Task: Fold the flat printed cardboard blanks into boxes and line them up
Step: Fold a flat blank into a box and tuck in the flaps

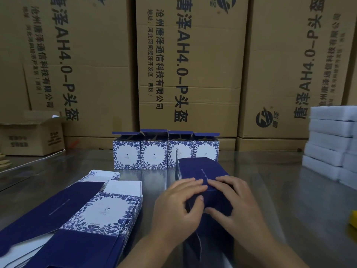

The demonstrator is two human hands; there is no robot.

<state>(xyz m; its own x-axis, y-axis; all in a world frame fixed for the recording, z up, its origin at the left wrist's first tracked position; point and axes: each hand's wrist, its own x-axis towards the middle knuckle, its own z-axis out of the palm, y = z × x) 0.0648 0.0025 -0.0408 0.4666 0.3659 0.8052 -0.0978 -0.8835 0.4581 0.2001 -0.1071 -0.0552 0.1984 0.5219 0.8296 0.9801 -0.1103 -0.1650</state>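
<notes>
A dark blue box lies on its side on the steel table, its near end towards me. My left hand and my right hand both grip that near end, fingers pressing on the top and thumbs on the end flap. Behind it stands a row of several folded blue-and-white floral boxes with their top flaps open. At the lower left lies a stack of flat printed blanks, fanned out a little.
Big brown shipping cartons form a wall at the back. A small open carton sits at the far left. White foam blocks are stacked at the right, and a yellow object shows at the right edge.
</notes>
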